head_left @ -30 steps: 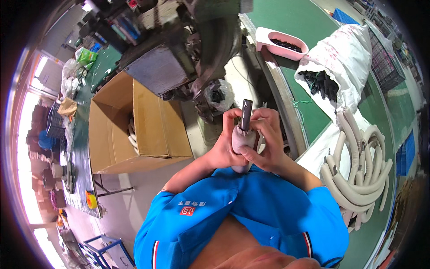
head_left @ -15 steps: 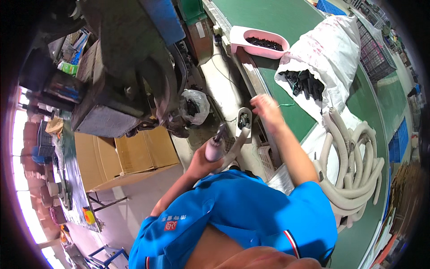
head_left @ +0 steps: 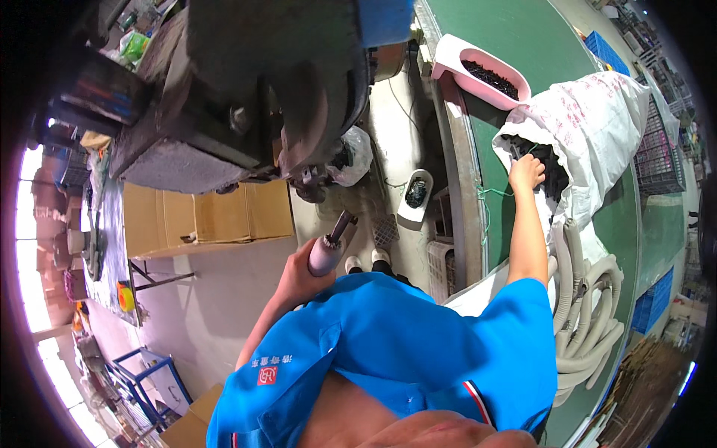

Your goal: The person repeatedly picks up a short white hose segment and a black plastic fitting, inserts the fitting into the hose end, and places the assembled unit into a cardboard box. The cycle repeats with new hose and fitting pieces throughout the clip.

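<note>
At the right, in the mouth of the white sack (head_left: 597, 119), the right hand (head_left: 526, 172) closes on black parts (head_left: 553, 166) while the left hand (head_left: 302, 272) grips a pale handle (head_left: 328, 250), so picking is in hand and the next move likely calls for one part lifted clear.

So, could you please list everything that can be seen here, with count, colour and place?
hose piece: one, pale grey with a dark end, in the left hand
sack: one, white, open, on the green table at right, dark parts inside
table: one, green top, right side
tray: one, pink, holding dark parts, on the table at top
hoses: a pile, beige, curved, lower right
machine: one, dark metal, upper left
cardboard box: one, brown, under the machine
small tub: one, white, on the floor
left hand: gripping the hose piece
right hand: reaching into the sack
</note>
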A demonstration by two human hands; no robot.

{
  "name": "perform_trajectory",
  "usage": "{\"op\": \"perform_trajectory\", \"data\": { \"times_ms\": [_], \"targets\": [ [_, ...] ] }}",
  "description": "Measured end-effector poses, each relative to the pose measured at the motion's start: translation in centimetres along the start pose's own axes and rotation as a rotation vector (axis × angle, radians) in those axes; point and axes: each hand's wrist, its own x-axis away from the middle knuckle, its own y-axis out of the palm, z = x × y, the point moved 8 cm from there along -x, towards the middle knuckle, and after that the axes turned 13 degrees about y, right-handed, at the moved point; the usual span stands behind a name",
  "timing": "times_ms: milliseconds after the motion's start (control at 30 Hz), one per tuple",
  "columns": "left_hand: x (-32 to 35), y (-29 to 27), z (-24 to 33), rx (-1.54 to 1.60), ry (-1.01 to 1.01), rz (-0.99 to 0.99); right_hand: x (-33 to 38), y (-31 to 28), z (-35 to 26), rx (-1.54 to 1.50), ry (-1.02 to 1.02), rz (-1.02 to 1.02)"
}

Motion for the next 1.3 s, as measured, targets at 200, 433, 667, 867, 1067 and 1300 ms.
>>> {"op": "perform_trajectory", "data": {
  "times_ms": [200,433,667,867,1067,1300],
  "targets": [
    [-1.4,1.2,1.2,0.037,0.117,-0.108,11.1,-8.2,-3.7,-1.117,-0.361,-0.779],
    [-1.4,1.1,2.6,-0.012,0.245,-0.124,28.6,-18.4,-9.0,-1.189,-0.674,-1.435],
    [1.0,-1.2,1.3,-0.014,0.243,-0.048,31.2,-20.8,-11.6,-1.173,-0.796,-1.429],
    [3.3,-0.9,0.8,-0.264,0.36,-0.097,34.0,-22.6,-14.2,-0.917,-1.087,-1.236],
    [3.6,-2.8,-0.1,-0.215,0.323,0.038,37.2,-23.2,-16.4,-1.088,-1.186,-1.003],
    [1.0,-5.4,-1.4,-0.287,0.173,0.166,34.0,-17.3,-23.2,-1.113,-0.826,-1.019]
  ]
}}
